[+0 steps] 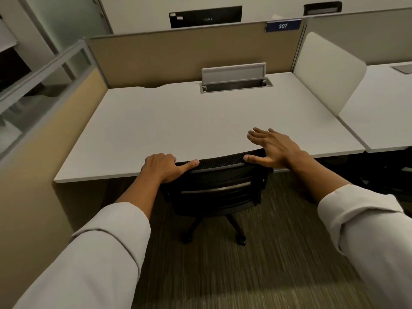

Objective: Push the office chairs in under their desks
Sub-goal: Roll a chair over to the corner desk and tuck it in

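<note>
A black mesh office chair (219, 190) stands tucked against the front edge of a white desk (169, 123), its seat hidden beneath the top. My left hand (163, 167) grips the left end of the backrest's top rail, fingers curled over it and thumb along the rail. My right hand (272, 147) is spread with straight fingers above the desk edge; only its thumb touches the right end of the rail.
Tan partition panels (156, 56) wall the desk at the back and left. An open cable tray (236, 82) sits at the desk's rear. A white divider (327, 72) separates the neighbouring desk (383, 112) on the right. Striped carpet (256, 275) lies underfoot.
</note>
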